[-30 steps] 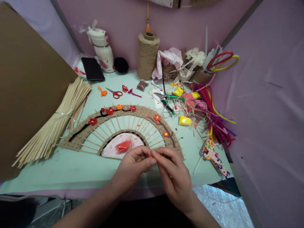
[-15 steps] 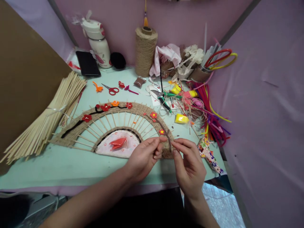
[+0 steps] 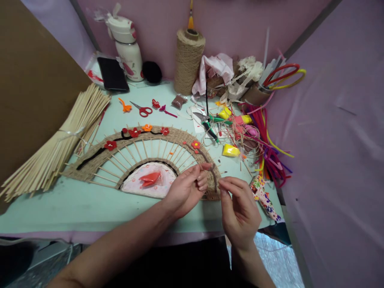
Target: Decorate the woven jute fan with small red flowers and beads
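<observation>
A fan-shaped piece of woven twine on thin sticks lies on the table, with red, orange and yellow-centred flowers and dark branch lines. On its pale half-round base rests a red lump in clear wrap. My left hand is over the fan's right part, index finger stretched out, the other fingers loosely curled; it covers a lower flower. My right hand is just past the fan's right end, thumb and forefinger pinched together. Whatever lies in that pinch is too small to make out.
A bundle of sticks lies left. Behind the fan are red-handled scissors, green-handled pruners and a yellow packet. A twine spool, white bottle and phone stand or lie at the back. Coloured pipe cleaners spread right.
My left index finger has risen a little and moved away from my right fingertips, so the gap between the hands is wider. The camera view has shifted slightly.
</observation>
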`<move>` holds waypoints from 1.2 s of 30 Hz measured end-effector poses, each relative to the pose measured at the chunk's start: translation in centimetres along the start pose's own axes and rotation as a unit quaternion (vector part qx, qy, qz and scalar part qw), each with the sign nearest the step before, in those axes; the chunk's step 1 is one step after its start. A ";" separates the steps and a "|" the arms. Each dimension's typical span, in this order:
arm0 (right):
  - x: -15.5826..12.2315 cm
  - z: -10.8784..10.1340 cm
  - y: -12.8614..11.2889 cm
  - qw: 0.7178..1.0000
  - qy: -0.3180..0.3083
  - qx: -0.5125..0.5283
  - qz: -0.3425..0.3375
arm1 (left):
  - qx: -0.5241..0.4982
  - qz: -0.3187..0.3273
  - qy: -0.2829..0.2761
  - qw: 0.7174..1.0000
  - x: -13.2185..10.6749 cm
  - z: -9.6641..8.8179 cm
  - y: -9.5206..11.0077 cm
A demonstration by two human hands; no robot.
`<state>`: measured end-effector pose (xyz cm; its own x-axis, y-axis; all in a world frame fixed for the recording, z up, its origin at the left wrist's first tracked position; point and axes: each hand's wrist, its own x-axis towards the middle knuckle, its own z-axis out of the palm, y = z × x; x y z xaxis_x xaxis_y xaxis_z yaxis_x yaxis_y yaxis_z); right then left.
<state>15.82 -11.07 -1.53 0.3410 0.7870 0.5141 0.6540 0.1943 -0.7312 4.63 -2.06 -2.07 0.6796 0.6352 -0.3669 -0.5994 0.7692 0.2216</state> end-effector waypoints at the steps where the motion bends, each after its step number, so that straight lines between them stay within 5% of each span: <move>1: 0.0 0.1 0.0 1.000 -0.002 -0.001 0.000 | -0.001 -0.004 -0.002 1.000 0.0 -0.2 0.0; 9: 0.4 1.0 0.1 0.997 -0.008 -0.062 -0.047 | -0.018 -0.006 0.018 1.000 0.1 -0.7 0.5; 18: -0.1 2.7 0.5 0.947 -0.151 -0.259 -0.115 | -0.057 -0.052 -0.022 0.997 -0.3 -0.7 0.8; 26: -0.5 1.6 0.0 0.919 -0.275 -0.197 -0.205 | -0.096 -0.037 -0.037 0.994 -0.2 -0.7 1.5; 31: -0.5 1.7 0.3 0.924 -0.239 -0.239 -0.180 | -0.103 -0.059 -0.038 0.992 -0.3 -0.7 1.0; 36: -0.7 1.7 -0.1 0.908 -0.295 -0.193 -0.227 | -0.094 -0.058 -0.046 0.993 -0.2 -0.9 1.6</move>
<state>14.39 -10.67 -2.61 -0.3698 0.8758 0.3101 0.8632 0.4473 -0.2340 3.19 -1.01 -2.42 0.7788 0.5537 -0.2947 -0.5778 0.8161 0.0063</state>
